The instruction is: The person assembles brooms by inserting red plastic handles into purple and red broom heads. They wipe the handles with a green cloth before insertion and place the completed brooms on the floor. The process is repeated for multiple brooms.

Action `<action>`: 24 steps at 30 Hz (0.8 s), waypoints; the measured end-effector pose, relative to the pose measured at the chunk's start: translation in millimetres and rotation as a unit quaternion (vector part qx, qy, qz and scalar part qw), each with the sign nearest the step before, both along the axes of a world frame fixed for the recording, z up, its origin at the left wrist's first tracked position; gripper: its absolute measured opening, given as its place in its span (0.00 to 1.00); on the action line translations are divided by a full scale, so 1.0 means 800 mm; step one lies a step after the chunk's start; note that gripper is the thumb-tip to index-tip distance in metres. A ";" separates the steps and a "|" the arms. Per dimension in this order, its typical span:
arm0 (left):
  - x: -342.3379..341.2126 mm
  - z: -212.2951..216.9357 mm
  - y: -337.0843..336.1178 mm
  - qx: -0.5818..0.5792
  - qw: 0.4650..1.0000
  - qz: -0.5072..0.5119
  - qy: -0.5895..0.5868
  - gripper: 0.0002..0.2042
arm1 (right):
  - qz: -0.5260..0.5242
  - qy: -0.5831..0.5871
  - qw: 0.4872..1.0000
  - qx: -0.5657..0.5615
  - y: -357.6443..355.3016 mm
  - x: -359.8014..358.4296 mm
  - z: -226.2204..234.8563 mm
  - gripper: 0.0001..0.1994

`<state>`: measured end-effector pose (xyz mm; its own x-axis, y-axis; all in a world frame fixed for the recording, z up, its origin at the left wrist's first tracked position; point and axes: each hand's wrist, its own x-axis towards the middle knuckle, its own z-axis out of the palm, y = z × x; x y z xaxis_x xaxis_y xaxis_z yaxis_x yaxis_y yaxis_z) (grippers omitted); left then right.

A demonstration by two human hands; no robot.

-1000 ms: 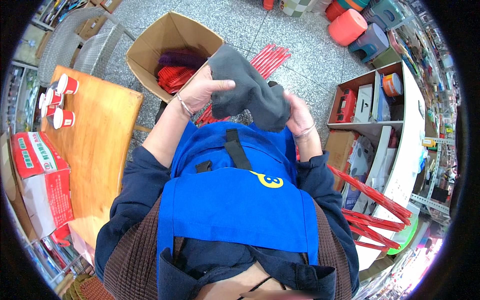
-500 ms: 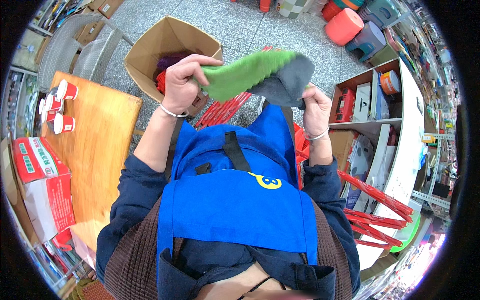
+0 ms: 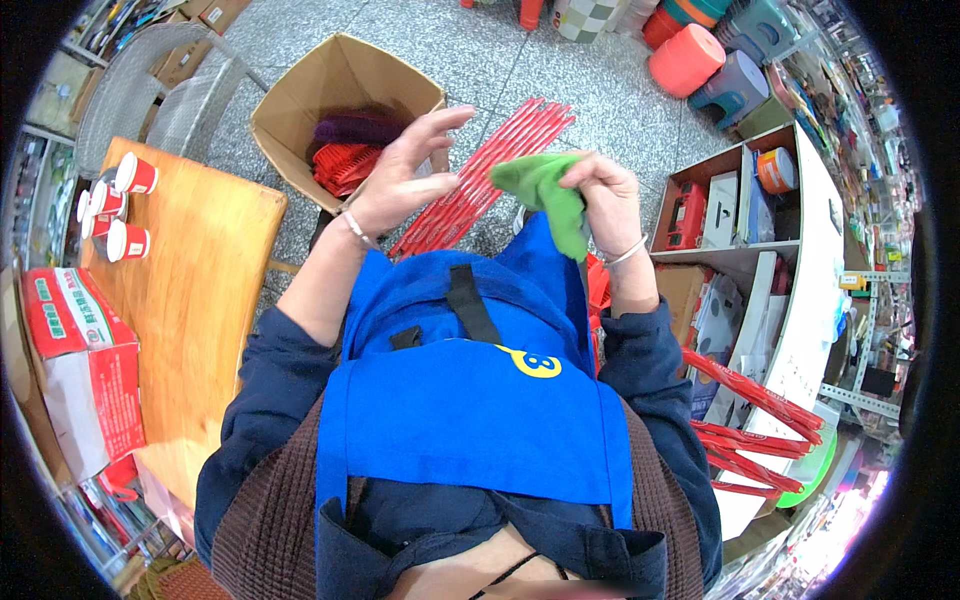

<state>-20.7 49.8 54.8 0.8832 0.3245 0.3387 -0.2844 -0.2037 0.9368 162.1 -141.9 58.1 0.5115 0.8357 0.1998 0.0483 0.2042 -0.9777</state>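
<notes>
A green sock (image 3: 548, 190) hangs crumpled from my right hand (image 3: 610, 205), pinched between thumb and fingers; its grey part is hidden from view. My left hand (image 3: 405, 180) is empty, thumb and fingers spread, a little to the left of the sock. Beyond and below the hands lies a bundle of long red-wrapped sticks or packets (image 3: 490, 165). Just past my left hand stands an open cardboard box (image 3: 295, 90), with dark purple fabric (image 3: 352, 130) and red slatted plastic pieces (image 3: 345, 165) inside.
To the left is a wooden table (image 3: 200, 290) with several red-and-white paper cups (image 3: 128, 241) and a red-and-white carton (image 3: 85, 310) beside it. A shelf unit (image 3: 775, 235) with more red-wrapped packets (image 3: 750, 440) stands to the right. Plastic stools (image 3: 687, 60) are at the far right.
My left hand has let go of the sock and opened. My right hand has moved slightly left, and the sock, stretched between both hands before, now droops from the right one.
</notes>
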 end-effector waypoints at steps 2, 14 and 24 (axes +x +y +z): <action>0.020 -0.002 -0.016 -0.027 0.999 -0.031 0.026 0.37 | 0.070 -0.022 0.997 -0.032 0.008 -0.010 0.015 0.13; 0.024 -0.018 -0.035 -0.079 0.970 -0.169 0.154 0.13 | 0.070 -0.046 0.994 -0.076 0.003 -0.022 0.081 0.14; 0.015 -0.014 -0.022 -0.298 0.951 0.037 0.070 0.06 | 0.111 -0.099 0.984 -0.100 -0.007 -0.041 0.089 0.11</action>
<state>-8.4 31.9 43.7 0.8738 0.4844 -0.0436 -0.1537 0.3602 0.9201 129.6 -147.4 129.6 0.2803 0.9549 0.0977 0.2179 0.0359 -0.9753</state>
